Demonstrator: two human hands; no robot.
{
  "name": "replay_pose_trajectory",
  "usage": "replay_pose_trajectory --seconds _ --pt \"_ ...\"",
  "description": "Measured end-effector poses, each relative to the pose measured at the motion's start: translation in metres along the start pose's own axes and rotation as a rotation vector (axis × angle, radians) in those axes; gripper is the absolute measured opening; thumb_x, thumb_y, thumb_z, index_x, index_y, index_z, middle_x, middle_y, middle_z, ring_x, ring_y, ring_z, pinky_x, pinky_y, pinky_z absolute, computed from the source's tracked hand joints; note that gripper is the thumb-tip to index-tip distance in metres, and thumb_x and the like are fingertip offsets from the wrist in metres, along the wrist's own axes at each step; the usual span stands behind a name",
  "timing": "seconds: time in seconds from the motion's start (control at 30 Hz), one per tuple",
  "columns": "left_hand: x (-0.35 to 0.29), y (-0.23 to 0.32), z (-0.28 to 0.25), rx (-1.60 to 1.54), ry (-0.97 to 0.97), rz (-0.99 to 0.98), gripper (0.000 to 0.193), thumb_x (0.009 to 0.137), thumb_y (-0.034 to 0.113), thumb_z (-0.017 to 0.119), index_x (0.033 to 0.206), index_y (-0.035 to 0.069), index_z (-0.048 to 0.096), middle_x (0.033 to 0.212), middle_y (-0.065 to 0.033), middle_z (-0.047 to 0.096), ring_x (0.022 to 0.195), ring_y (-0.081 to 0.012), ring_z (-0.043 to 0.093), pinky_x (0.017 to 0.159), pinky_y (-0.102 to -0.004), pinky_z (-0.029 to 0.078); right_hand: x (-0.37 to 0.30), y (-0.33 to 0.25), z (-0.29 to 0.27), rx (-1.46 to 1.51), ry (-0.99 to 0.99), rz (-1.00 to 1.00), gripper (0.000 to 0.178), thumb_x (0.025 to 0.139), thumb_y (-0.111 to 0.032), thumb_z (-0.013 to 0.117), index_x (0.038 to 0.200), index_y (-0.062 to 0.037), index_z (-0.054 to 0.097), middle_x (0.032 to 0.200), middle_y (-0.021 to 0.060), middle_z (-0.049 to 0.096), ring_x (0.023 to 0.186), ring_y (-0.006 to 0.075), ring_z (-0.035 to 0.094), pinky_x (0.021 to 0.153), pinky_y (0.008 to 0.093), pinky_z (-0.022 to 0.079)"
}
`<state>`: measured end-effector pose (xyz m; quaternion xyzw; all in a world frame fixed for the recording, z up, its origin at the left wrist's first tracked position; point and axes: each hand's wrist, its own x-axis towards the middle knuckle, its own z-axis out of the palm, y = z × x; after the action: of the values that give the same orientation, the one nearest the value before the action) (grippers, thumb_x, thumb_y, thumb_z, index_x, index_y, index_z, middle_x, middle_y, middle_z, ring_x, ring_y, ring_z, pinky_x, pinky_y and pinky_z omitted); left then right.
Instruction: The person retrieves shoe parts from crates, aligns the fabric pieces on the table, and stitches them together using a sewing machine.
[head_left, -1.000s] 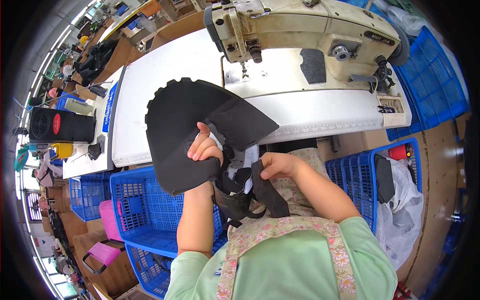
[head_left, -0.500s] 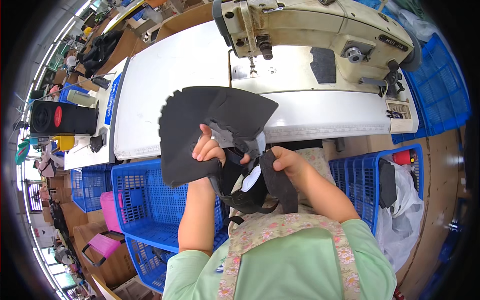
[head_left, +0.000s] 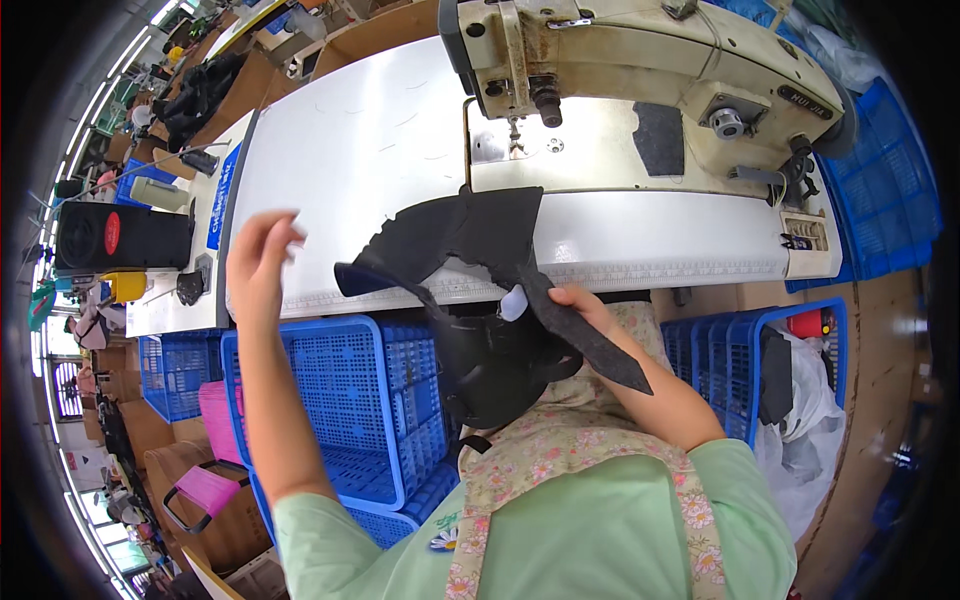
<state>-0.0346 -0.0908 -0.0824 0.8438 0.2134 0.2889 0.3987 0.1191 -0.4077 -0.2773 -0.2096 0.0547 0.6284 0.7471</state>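
Note:
A black fabric piece, shaped like a cap with a wide, stiff flap, hangs between my lap and the table's front edge. A small white patch shows inside its opening. My right hand grips it at the right side, beside a dark grey felt-like strip that slants down across my forearm; most of those fingers are hidden behind the material. Away to the left, my left hand is raised with nothing in it, its fingers loosely bent and apart, tips slightly blurred.
A sewing machine stands on the white table, with a dark grey cut piece on its bed. Blue baskets flank my lap; the right basket holds dark pieces and clear plastic. A black speaker sits far left.
My left hand has let go of the black cap-like piece and swung out left. The wide flap has dropped and folded over. The grey strip now slants across my right forearm.

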Motion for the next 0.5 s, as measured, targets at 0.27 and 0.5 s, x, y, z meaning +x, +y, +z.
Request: replay_pose_trajectory --seconds 0.27,0.5 --pt "0.051 0.032 0.108 0.504 -1.053 1.032 0.089 0.060 0.037 0.081 0.136 0.006 0.045 0.141 -0.0127 0.044 0.133 -0.0314 0.038 0.109 -0.0406 0.034 -0.017 -0.013 0.042 0.066 -0.162 0.098 0.046 0.086 -0.016 0.054 0.127 0.0044 0.047 0.109 0.0148 0.064 0.093 0.0204 0.066 0.084 0.0319 0.054" --pt "0.010 0.017 0.153 0.546 -1.038 1.054 0.102 0.058 0.035 0.080 0.141 -0.002 0.034 0.145 -0.0199 0.036 0.122 -0.0315 0.046 0.099 -0.0398 0.040 -0.027 -0.017 0.040 -0.121 -0.069 0.229 0.036 0.086 -0.019 0.057 0.114 0.0038 0.058 0.102 0.0113 0.066 0.088 0.0183 0.066 0.080 0.0289 0.054"
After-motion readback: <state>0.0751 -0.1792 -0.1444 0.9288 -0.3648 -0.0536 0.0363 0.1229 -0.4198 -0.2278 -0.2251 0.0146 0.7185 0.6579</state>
